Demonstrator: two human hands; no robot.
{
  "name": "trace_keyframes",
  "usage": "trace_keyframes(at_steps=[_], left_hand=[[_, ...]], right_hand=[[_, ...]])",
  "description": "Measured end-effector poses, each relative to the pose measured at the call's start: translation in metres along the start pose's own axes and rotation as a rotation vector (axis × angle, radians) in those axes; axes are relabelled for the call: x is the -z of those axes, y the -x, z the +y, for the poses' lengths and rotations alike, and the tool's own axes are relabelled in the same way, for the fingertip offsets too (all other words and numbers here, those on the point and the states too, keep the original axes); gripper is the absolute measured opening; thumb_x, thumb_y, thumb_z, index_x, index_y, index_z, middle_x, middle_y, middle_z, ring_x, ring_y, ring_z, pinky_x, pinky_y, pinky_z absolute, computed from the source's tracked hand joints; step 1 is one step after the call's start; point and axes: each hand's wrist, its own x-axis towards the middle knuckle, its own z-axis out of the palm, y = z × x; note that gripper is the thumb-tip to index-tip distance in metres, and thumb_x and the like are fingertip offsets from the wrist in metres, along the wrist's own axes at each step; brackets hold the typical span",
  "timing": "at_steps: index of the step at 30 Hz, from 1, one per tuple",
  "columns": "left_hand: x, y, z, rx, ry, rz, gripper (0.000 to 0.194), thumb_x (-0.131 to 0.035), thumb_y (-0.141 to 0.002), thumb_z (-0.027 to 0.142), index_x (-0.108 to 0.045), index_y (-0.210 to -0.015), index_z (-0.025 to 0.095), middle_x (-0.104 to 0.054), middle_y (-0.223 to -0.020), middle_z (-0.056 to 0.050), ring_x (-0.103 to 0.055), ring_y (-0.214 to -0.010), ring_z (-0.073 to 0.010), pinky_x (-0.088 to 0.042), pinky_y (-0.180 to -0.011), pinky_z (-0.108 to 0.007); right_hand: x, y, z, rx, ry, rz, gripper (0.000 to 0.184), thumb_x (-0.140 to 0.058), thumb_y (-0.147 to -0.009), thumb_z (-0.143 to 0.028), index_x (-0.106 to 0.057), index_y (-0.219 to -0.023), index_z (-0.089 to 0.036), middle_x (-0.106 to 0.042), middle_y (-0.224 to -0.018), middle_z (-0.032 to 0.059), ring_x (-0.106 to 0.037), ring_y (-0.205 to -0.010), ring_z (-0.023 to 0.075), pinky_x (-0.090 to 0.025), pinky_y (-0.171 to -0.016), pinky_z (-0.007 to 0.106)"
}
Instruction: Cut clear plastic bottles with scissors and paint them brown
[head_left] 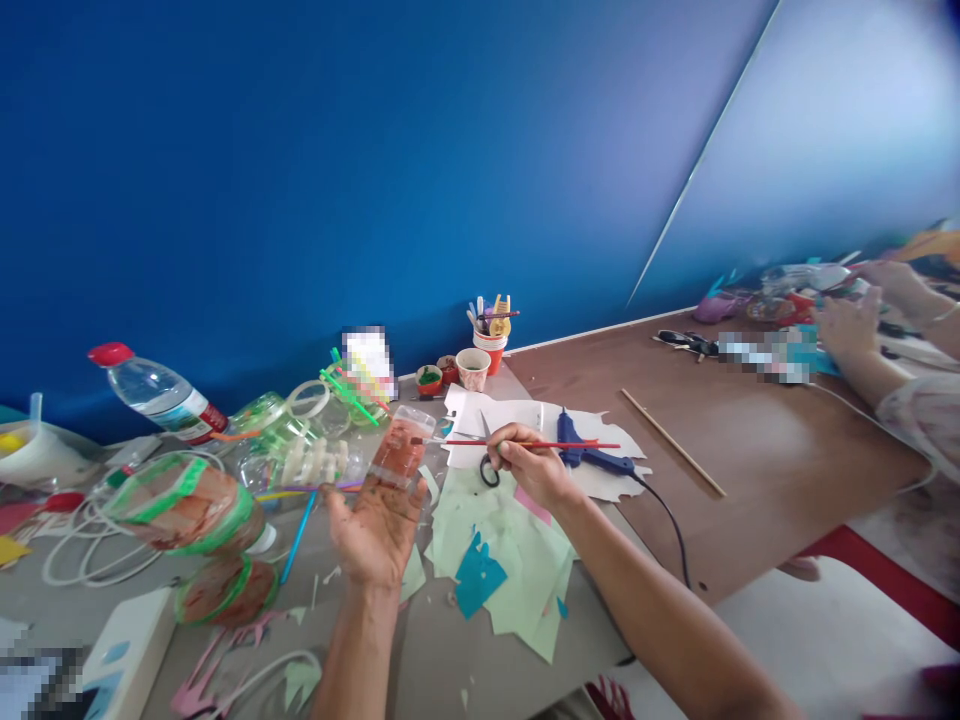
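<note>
My left hand (377, 532), palm up and smudged with paint, supports a clear plastic piece (399, 452) partly coated in reddish-brown paint. Its exact kind is hard to make out. A thin red paintbrush (592, 445) is pinched in my right hand (527, 462), its bristles at the right side of the plastic piece. Below and behind my right hand lie scissors (489, 472) with black handles, on white and pale green paper. A blue glue gun (600, 455) rests just right of the hand. Small paint cups (430, 380) stand behind.
At left are a tilted water bottle (161, 395), a green-taped painted bottle (191, 505), cables and a white power strip (127, 650). Paper scraps (480, 575) lie in front. A wooden stick (673, 442) crosses the brown board. Another person's hands (851, 325) work at far right.
</note>
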Motion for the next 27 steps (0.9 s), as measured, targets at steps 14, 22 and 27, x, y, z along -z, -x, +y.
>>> trace_keyframes(at_steps=[14,22,27], left_hand=[[-0.019,0.0,-0.009,-0.112,-0.233,0.241,0.074,-0.027,-0.088,0.067,-0.051,-0.134,0.014,-0.07,-0.111,-0.019,-0.068,-0.098,-0.0296,-0.059,-0.073,-0.045],[-0.026,-0.001,-0.013,-0.105,-0.309,0.299,0.075,-0.021,-0.088,0.069,-0.053,-0.132,0.017,-0.064,-0.123,-0.019,-0.065,-0.106,-0.0305,-0.059,-0.074,-0.046],[-0.024,0.0,-0.011,-0.114,-0.286,0.273,0.074,-0.027,-0.087,0.069,-0.05,-0.135,0.018,-0.06,-0.129,-0.019,-0.058,-0.117,-0.0333,-0.058,-0.076,-0.046]], right_hand=[[-0.002,-0.001,-0.004,-0.027,0.0,0.064,0.014,-0.069,-0.072,-0.031,-0.069,-0.073,-0.017,-0.058,-0.053,-0.0004,-0.048,-0.05,0.0117,-0.033,-0.05,0.025],[-0.002,-0.001,-0.003,0.006,0.061,0.064,0.016,-0.066,-0.075,-0.032,-0.069,-0.078,-0.017,-0.059,-0.056,0.0005,-0.046,-0.051,0.0118,-0.033,-0.05,0.025],[0.0,-0.003,-0.005,0.008,0.033,0.094,0.012,-0.066,-0.072,-0.029,-0.068,-0.074,-0.017,-0.056,-0.052,-0.0004,-0.047,-0.05,0.0122,-0.034,-0.05,0.026]])
